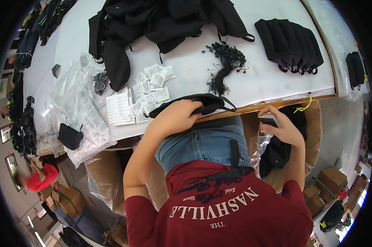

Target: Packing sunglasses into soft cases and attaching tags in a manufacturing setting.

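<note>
My left hand is closed on a small black fabric bag at the near edge of the white table. The bag lies on its side, its loop strap pointing right. Off the table edge to the right, my right hand pinches a small flat dark piece, like a tag, between thumb and fingers. Just beyond the bag lie several white printed labels and a sheet stack. A tangled bundle of black tag strings sits farther right.
Black bags are heaped at the far side, with a neat row of black bags at far right. Clear plastic bags lie left. Below the edge stands an open carton holding black items. A person in red is at far left.
</note>
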{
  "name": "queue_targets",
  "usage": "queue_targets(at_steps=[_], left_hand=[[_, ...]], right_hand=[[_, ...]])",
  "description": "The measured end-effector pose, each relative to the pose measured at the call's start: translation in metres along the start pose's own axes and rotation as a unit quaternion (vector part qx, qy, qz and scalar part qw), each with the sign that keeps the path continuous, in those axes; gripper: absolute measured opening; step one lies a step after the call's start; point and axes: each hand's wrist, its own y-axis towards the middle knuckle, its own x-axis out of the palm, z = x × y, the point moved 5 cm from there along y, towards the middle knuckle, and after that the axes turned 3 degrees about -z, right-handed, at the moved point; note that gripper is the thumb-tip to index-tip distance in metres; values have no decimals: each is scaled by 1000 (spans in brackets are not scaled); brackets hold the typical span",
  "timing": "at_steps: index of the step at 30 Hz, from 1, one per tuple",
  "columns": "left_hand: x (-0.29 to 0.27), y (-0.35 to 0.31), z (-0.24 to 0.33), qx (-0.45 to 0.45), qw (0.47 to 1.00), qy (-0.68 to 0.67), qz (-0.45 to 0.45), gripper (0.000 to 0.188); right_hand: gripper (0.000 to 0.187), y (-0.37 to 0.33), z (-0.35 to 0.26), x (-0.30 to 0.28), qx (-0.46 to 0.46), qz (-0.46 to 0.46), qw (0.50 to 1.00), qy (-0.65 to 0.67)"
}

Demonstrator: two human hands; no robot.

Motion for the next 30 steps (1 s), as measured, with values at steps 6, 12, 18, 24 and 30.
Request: queue_targets(at_steps=[6,12,18,24,30], left_hand=[[-4,-36,-5,-74,986,38,144,21],[-8,-60,1,-69,969,17,235,22],[-5,-68,25,-48,976,-27,212,25],[5,-67,32,-26,984,-23,174,23],[7,-75,27,-60,986,-7,153,21]], right_hand=[[22,-1,0,-47,-3,189,982,-14],[15,28,5,-58,-132,236,952,141],[16,76,31,-40,-249,175,645,701],[37,118,-17,72,-26,55,730,681],[33,112,-26,78,-18,-1,757,653]])
